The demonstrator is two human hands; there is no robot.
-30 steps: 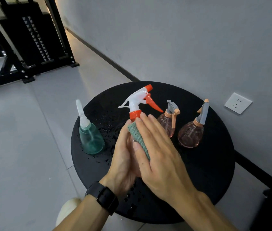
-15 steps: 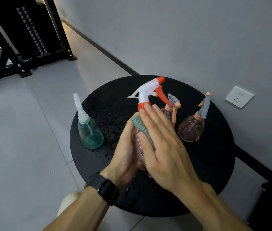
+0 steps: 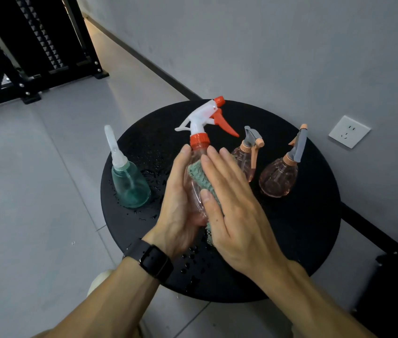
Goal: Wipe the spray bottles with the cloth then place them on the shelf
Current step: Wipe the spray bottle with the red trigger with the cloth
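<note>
Table: a round black table [image 3: 303,240] is standing beside the grey wall, and water droplets are lying on its top toward the left edge and the near edge
Left hand: the left hand [image 3: 181,206] is reaching in over the near edge with a black watch [image 3: 152,261] on its wrist; its fingers are curling round the left side of the clear spray bottle, grasping it
Right hand: the right hand [image 3: 234,211] is lying flat with straight fingers, pressing the cloth against the right side of the same bottle, thumb resting on the cloth's lower part
Clear spray bottle: the clear spray bottle [image 3: 199,152] with a white head, orange collar and orange trigger is being held between the two palms over the middle of the table, tilting slightly, nozzle pointing toward the far edge; whether its base is touching the top cannot be told
Green bottle: a green bottle [image 3: 131,186] with a tall clear cap is standing upright near the left edge, apart from the left hand
Pink bottles: one pink bottle [image 3: 278,181] is standing toward the right edge; a second pink bottle [image 3: 246,157] is standing just behind the right hand's fingertips
Cloth: the green cloth [image 3: 199,175] is lying sandwiched between the right palm and the bottle, its folded edge showing
</note>
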